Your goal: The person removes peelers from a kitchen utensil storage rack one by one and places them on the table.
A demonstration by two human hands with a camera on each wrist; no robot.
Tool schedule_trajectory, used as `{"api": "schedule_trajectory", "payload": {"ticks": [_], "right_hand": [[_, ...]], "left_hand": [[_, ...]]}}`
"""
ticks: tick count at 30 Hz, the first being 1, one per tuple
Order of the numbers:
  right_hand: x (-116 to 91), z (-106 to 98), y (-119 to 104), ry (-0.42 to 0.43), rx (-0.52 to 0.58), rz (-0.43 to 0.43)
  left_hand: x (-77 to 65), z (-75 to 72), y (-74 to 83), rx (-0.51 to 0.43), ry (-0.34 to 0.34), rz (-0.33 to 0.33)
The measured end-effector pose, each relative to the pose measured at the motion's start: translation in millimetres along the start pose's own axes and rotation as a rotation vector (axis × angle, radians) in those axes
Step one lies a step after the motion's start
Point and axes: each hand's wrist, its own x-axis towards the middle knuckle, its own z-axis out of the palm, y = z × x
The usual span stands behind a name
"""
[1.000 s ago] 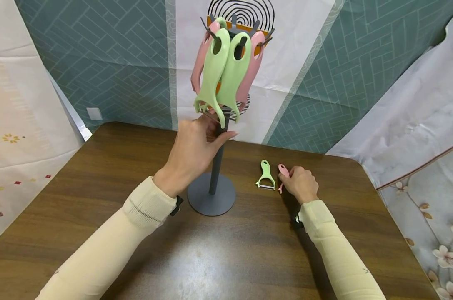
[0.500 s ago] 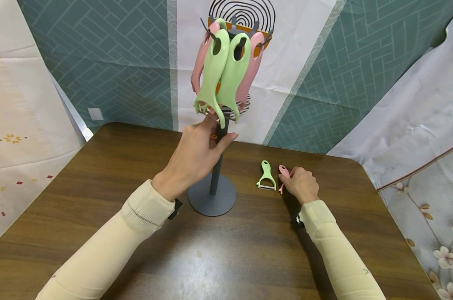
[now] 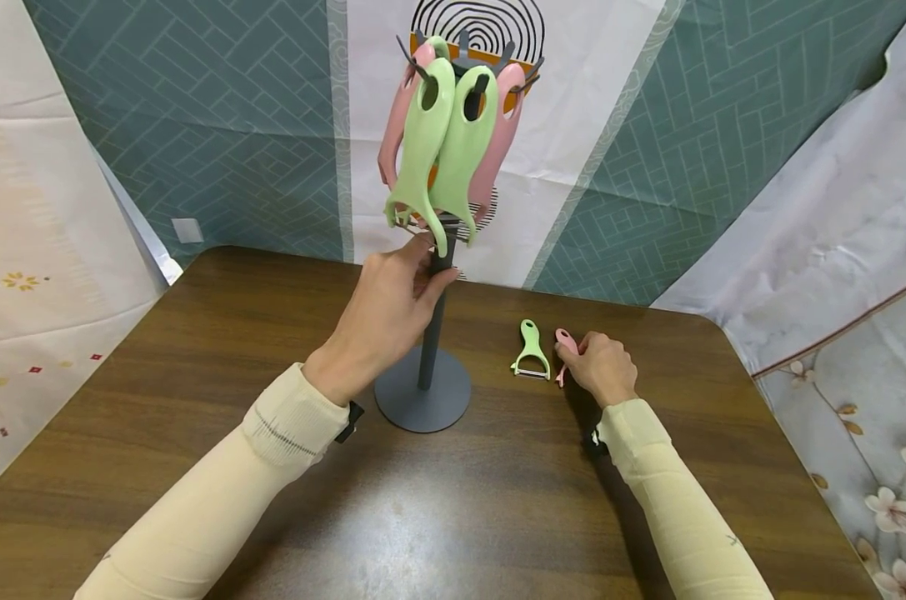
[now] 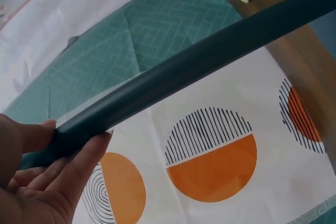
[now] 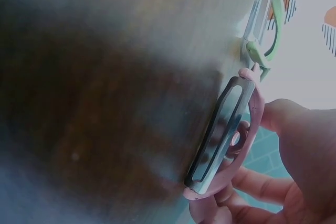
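Left hand (image 3: 381,304) pinches the pole (image 3: 431,343) near centre, presumably steadying it beneath the hung peelers (image 3: 426,142). Right hand (image 3: 605,367) pinches the pink peeler (image 3: 565,339), right of centre, beside the green peeler (image 3: 530,340); contact with the table (image 3: 513,500) unclear.

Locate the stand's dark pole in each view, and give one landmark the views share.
Head: the pole rises just left of centre from the round base, gripped by the left hand.
Left wrist: diagonal, from lower left to upper right.
Right wrist: not in it.
Shared landmark: the white cloth printed with circles.
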Motion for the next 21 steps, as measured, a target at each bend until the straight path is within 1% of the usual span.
{"api": "schedule_trajectory", "payload": {"ticks": [7, 15, 21], "right_hand": [[-1.2, -0.8, 0.0, 0.010, 0.006, 0.010], [-4.2, -4.1, -1.5, 0.046, 0.054, 0.006], [-6.1, -7.7, -5.8, 0.061, 0.069, -0.002]], "left_hand": [[-0.2, -0.5, 0.9, -0.018, 0.001, -0.014], [-0.2, -0.4, 0.5, -0.030, -0.005, -0.025], [0.5, -0.9, 0.4, -0.045, -0.012, -0.032]]}}
